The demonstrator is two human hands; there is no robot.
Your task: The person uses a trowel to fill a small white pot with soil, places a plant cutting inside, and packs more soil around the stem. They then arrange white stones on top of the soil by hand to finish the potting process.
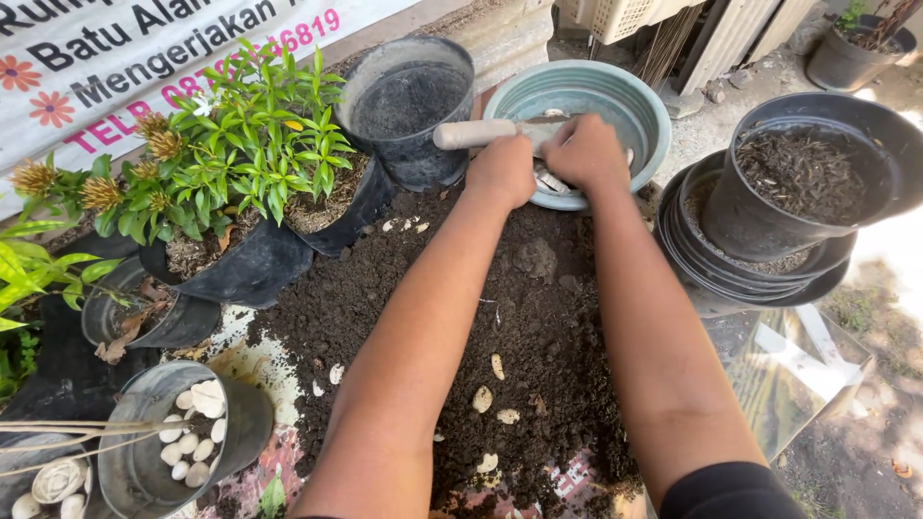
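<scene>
Trowel (478, 133) lies across the rim of the teal bowl (577, 91) at twelve o'clock, its pale wooden handle pointing to nine o'clock; our left hand (502, 171) is curled shut just under the handle's inner end, though we cannot tell whether it really grips the tool; our right hand (586, 154) is bent over the bowl's near side, fingers hidden, so what it holds we cannot tell; pale stones (550, 181) show in the bowl beneath both hands; at eleven o'clock of the bowl stands a black pot (409, 111) with dark soil inside; at three o'clock sits a stack of black pots (769, 231), the top one tilted; below our arms spreads a soil heap (519, 327) dotted with pale stones; green plants (245, 144) in black bags stand at nine o'clock; a pot of white pebbles (187, 437) lies at seven o'clock.
</scene>
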